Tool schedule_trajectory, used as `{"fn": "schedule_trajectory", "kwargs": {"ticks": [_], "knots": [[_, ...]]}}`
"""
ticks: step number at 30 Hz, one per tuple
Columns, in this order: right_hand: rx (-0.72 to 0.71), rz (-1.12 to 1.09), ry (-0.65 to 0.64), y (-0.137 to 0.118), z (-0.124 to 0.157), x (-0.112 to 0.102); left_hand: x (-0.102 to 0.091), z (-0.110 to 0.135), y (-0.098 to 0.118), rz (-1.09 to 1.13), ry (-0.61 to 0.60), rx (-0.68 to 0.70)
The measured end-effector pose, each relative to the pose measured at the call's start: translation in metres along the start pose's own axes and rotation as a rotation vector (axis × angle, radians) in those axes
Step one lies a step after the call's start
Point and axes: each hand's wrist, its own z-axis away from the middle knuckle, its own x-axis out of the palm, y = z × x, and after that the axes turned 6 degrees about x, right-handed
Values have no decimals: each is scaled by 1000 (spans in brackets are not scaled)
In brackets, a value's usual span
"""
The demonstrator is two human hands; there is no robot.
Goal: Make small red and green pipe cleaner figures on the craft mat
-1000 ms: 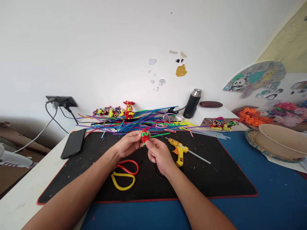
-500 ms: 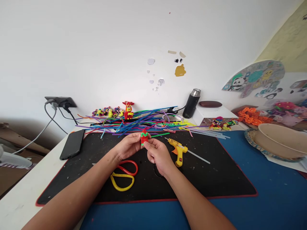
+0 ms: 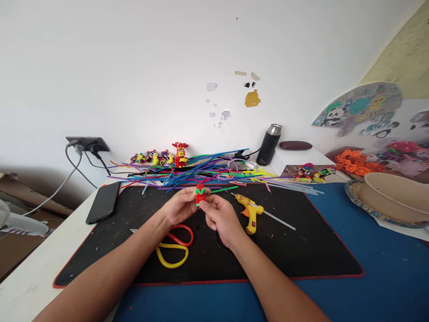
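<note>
Left hand (image 3: 181,205), right hand (image 3: 223,218): fingers clamped on red-green fuzzy figure (image 3: 200,196). Red-edged black mat (image 3: 308,248) extends well right of both.

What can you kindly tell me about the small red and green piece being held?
The small red and green piece looks fuzzy, like bent pipe cleaners. It has a red top, a wavy green band, a red body and a bit of green at the bottom. It is pinched roughly upright above the mat between the left hand and right hand. I cannot tell whether the green strand joins it.
</note>
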Motion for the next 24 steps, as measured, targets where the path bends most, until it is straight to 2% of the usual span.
{"fn": "schedule_trajectory", "kwargs": {"ticks": [9, 17, 21, 24], "knots": [[5, -2, 2, 1, 0, 0, 3, 1, 0, 5, 30, -2], [-18, -8, 55, 1, -4, -4, 2, -1, 1, -9, 27, -5], [-23, 11, 111, 1, -5, -6, 8, 0, 6, -63, 85, 2], [-18, 17, 128, 1, -6, -5, 20, 3, 10, -205, 166, 37]]}}
